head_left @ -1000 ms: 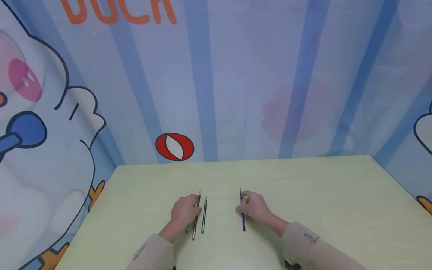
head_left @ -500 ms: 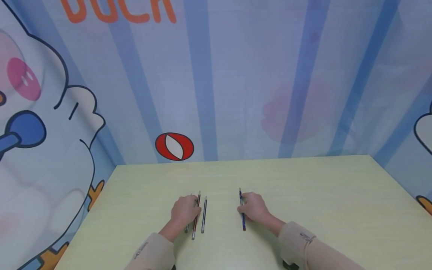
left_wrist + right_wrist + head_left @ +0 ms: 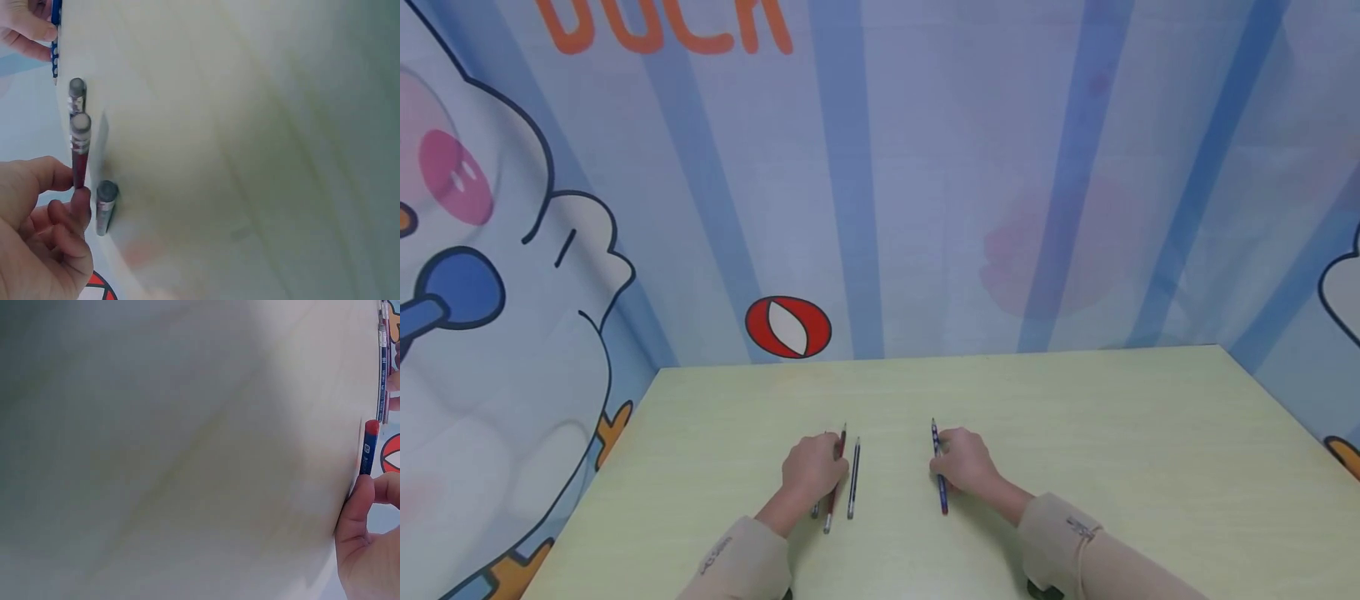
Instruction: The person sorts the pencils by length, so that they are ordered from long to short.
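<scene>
My left hand [image 3: 814, 468] pinches a red pencil [image 3: 832, 503] between thumb and fingers. In the left wrist view, that red pencil [image 3: 80, 159] shows its pale eraser end and metal band. A dark pencil [image 3: 854, 479] lies just to its right, and another dark pencil [image 3: 816, 509] is partly hidden under the left hand. Further right, my right hand [image 3: 967, 461] pinches a blue pencil [image 3: 943, 495] with white dots, its point facing away from me. The red end of this blue pencil [image 3: 369, 447] stands out in the right wrist view.
The pale wooden table [image 3: 1075, 417] reaches back to a striped blue cloth backdrop [image 3: 925, 208] with printed cartoon figures. A red and white ball [image 3: 788, 327] is printed on it, just above the table's far edge.
The tail end of the red pencil has shifted very slightly left in the left hand. The right hand has moved a touch to the right; the blue pencil's tail has swung slightly right.
</scene>
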`<action>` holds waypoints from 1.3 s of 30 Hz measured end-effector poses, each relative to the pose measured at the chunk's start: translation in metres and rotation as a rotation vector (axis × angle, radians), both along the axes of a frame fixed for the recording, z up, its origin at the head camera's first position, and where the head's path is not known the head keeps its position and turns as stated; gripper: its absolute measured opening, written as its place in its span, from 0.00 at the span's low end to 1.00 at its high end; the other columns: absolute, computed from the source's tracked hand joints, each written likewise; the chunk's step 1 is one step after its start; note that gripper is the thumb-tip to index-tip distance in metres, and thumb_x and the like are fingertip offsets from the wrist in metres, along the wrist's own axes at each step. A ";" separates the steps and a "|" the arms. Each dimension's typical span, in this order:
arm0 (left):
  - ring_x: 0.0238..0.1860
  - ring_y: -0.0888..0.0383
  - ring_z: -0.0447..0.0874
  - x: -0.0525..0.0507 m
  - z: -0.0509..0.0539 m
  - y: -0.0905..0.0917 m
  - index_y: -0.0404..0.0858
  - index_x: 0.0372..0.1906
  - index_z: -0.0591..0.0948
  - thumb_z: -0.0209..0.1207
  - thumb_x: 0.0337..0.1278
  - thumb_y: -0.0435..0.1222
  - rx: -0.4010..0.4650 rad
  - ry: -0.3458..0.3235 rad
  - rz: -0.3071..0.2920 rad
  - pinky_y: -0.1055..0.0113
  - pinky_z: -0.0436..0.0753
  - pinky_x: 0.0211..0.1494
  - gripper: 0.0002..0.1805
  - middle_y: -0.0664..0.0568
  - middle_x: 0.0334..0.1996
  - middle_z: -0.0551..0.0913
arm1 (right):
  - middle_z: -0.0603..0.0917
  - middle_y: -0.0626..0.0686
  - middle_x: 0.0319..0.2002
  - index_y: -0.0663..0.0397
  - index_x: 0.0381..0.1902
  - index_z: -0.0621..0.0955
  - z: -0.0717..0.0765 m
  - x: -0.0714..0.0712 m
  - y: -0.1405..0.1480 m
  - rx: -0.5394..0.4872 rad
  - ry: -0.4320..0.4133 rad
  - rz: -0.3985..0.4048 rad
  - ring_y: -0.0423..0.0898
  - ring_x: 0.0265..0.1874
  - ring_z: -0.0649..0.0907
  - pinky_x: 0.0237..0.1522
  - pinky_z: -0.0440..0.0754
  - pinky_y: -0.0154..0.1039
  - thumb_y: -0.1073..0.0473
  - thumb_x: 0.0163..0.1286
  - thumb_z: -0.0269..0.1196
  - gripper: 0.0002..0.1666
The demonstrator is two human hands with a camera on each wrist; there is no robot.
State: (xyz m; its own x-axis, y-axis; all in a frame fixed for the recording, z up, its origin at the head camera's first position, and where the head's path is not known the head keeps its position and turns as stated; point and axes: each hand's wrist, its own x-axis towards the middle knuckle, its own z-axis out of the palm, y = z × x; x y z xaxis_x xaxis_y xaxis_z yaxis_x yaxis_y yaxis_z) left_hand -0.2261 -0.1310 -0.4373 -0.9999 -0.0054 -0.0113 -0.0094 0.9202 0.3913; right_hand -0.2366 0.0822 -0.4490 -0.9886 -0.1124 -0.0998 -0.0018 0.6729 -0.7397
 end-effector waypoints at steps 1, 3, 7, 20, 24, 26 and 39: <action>0.11 0.63 0.61 0.000 0.000 0.000 0.38 0.38 0.78 0.56 0.46 0.35 0.013 0.003 0.006 0.73 0.61 0.13 0.11 0.55 0.11 0.69 | 0.75 0.51 0.11 0.70 0.54 0.70 0.000 0.000 0.000 -0.004 0.002 -0.003 0.37 0.04 0.68 0.08 0.67 0.28 0.70 0.49 0.58 0.30; 0.11 0.63 0.62 0.000 0.002 0.000 0.38 0.47 0.77 0.56 0.47 0.35 0.051 0.017 0.013 0.73 0.63 0.13 0.17 0.55 0.12 0.70 | 0.76 0.50 0.11 0.70 0.53 0.70 0.001 0.000 0.001 -0.014 0.011 -0.006 0.37 0.04 0.68 0.08 0.67 0.28 0.70 0.49 0.58 0.30; 0.12 0.64 0.65 0.000 0.005 0.002 0.38 0.52 0.74 0.54 0.49 0.35 0.139 0.065 -0.010 0.73 0.65 0.14 0.20 0.56 0.14 0.73 | 0.76 0.50 0.14 0.69 0.53 0.71 0.003 0.000 0.003 -0.042 0.034 -0.021 0.38 0.06 0.69 0.10 0.70 0.29 0.69 0.49 0.59 0.29; 0.14 0.64 0.70 0.003 0.013 0.028 0.37 0.53 0.73 0.51 0.53 0.35 0.499 0.138 -0.120 0.72 0.69 0.17 0.19 0.52 0.21 0.77 | 0.74 0.51 0.19 0.64 0.54 0.69 0.021 0.003 0.007 -0.340 0.070 -0.061 0.43 0.12 0.73 0.18 0.76 0.35 0.71 0.51 0.56 0.28; 0.16 0.63 0.74 0.004 0.012 0.040 0.38 0.54 0.71 0.50 0.54 0.34 0.631 0.108 -0.119 0.72 0.75 0.20 0.20 0.50 0.23 0.77 | 0.74 0.52 0.21 0.63 0.54 0.69 0.024 0.006 0.009 -0.414 0.060 -0.061 0.43 0.13 0.73 0.18 0.76 0.35 0.72 0.51 0.55 0.28; 0.18 0.63 0.75 0.005 0.012 0.046 0.38 0.54 0.71 0.51 0.54 0.34 0.692 0.094 -0.113 0.72 0.77 0.22 0.20 0.49 0.24 0.78 | 0.74 0.52 0.23 0.62 0.53 0.70 0.025 0.008 0.009 -0.436 0.054 -0.050 0.43 0.14 0.73 0.18 0.75 0.34 0.72 0.51 0.55 0.28; 0.20 0.63 0.77 0.011 0.008 0.071 0.38 0.55 0.71 0.53 0.53 0.35 0.875 0.026 -0.087 0.70 0.79 0.24 0.21 0.41 0.31 0.80 | 0.75 0.53 0.26 0.64 0.55 0.66 0.021 0.026 0.012 -0.517 0.007 0.107 0.42 0.16 0.75 0.18 0.76 0.34 0.69 0.57 0.55 0.26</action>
